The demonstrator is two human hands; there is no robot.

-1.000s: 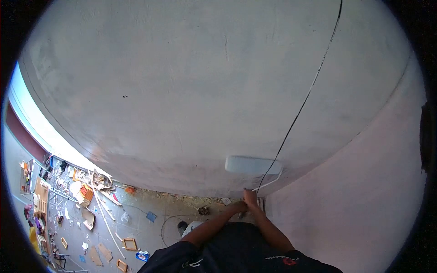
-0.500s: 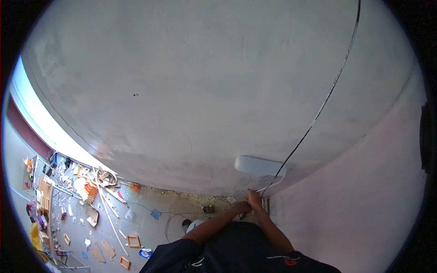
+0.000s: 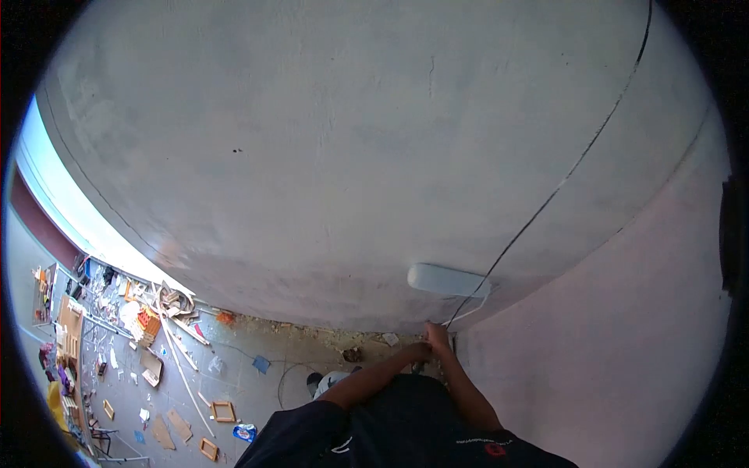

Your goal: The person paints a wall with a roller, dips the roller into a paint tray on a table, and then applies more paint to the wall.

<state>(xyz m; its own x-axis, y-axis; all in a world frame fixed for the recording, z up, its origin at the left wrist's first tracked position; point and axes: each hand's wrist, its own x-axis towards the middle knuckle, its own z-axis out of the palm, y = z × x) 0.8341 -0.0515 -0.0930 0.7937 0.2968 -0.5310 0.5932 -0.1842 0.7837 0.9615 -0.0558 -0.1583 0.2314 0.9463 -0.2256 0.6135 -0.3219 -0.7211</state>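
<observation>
A paint roller (image 3: 450, 280) with a pale, thick sleeve lies against the low part of the grey wall (image 3: 328, 171). Its bent white wire frame (image 3: 474, 310) runs down to my hands. My right hand (image 3: 437, 336) is wrapped round the handle just below the frame. Close beside and slightly lower, my left hand (image 3: 420, 352) is also closed on the handle, which is mostly hidden by my hands. A dark, paint-flecked cable (image 3: 559, 185) hangs from the top and crosses in front of the roller's right end.
A pinkish wall (image 3: 577, 351) meets the grey one at my right. Floor debris lies to the left: a long pale strip (image 3: 184, 366), wooden frames (image 3: 223, 411), cardboard (image 3: 151, 368) and a blue packet (image 3: 245, 432). A dark lump (image 3: 353, 355) sits near the wall's foot.
The roller has shifted slightly right and up in view, with both hands still on its handle. My view has tilted a little, and the cable's upper part appears farther right.
</observation>
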